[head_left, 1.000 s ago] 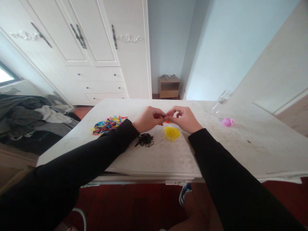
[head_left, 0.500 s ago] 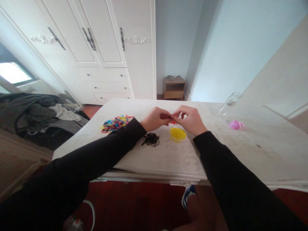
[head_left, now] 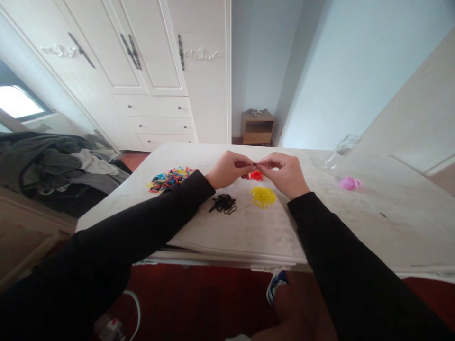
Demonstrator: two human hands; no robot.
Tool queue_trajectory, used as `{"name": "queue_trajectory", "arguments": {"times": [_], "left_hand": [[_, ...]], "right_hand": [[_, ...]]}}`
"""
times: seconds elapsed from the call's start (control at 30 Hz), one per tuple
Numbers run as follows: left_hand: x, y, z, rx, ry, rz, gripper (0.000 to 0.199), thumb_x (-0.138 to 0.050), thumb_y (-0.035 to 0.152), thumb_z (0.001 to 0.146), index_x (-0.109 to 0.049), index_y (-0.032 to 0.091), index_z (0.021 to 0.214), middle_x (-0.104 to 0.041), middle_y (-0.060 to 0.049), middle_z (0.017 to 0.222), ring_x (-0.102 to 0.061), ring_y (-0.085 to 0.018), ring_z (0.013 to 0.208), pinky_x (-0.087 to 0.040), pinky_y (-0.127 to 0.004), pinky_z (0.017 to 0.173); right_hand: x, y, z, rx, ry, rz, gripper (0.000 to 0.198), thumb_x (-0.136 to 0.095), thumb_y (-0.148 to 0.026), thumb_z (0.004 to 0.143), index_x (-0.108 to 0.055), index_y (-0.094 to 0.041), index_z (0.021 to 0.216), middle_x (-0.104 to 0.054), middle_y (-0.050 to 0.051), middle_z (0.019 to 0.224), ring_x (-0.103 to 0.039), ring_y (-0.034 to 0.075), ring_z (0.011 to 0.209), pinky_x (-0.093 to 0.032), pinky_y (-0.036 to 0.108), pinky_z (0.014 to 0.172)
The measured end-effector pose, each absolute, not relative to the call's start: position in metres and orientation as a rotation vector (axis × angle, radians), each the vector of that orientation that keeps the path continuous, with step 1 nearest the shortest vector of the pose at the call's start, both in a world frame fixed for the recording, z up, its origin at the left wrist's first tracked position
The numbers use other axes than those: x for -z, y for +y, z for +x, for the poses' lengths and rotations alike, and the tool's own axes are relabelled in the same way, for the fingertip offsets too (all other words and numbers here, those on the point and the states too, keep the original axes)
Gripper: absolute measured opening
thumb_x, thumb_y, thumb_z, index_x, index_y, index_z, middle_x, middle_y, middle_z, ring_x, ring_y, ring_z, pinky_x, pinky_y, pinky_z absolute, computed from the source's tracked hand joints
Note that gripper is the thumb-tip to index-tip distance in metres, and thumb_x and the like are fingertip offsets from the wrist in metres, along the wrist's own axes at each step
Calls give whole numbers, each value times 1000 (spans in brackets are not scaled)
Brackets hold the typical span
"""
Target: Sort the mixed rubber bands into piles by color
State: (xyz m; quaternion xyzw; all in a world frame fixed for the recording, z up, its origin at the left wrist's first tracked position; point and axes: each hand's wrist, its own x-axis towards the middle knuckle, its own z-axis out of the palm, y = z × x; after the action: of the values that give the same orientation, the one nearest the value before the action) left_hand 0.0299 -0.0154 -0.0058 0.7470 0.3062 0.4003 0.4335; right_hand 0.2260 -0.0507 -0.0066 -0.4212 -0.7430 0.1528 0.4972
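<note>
Fingertip to fingertip, my left hand [head_left: 229, 169] and my right hand [head_left: 285, 174] meet above the table. Both are closed in a pinch on a small dark rubber band [head_left: 255, 165], mostly hidden by the fingers. Just under the fingertips lies a pile of red rubber bands [head_left: 256, 176], partly covered by my hands. A pile of yellow rubber bands [head_left: 263, 196] sits nearer to me, below my right hand. Black rubber bands [head_left: 223, 204] lie in a heap below my left wrist. Beyond my left sleeve is a larger heap of mixed-colour rubber bands [head_left: 169, 179].
On the right of the white table [head_left: 234, 237] a clear bottle or jar [head_left: 340, 152] lies tilted, with a pink object [head_left: 350, 183] near it. Dark clothes [head_left: 53, 166] are piled off the table's left. A white wardrobe [head_left: 152, 57] stands behind.
My fingertips have drawn slightly apart and risen a little, so more of the red pile shows. The dark band stays between them. The view has tilted slightly.
</note>
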Motion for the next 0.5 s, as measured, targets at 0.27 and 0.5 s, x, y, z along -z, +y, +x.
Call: {"name": "queue_trajectory", "arguments": {"times": [0.27, 0.5], "left_hand": [[-22, -8, -8, -405, 553, 2020, 18, -88, 28, 70, -84, 16, 82, -74, -6, 67, -61, -10, 48, -50, -19, 47], [-35, -18, -13, -229, 456, 2144, 12, -91, 24, 65, -84, 21, 74, -75, -7, 66, -61, -10, 49, -46, -17, 46]], "right_hand": [[2, -52, 223, -263, -1737, -1038, 16, -66, -28, 85, -69, -20, 72, -68, 3, 74, -57, 15, 67, -43, 31, 62], [3, -51, 224, -245, -1774, -1065, 18, -61, -25, 86, -64, -20, 69, -66, 2, 73, -55, 16, 68, -40, 32, 62]]}}
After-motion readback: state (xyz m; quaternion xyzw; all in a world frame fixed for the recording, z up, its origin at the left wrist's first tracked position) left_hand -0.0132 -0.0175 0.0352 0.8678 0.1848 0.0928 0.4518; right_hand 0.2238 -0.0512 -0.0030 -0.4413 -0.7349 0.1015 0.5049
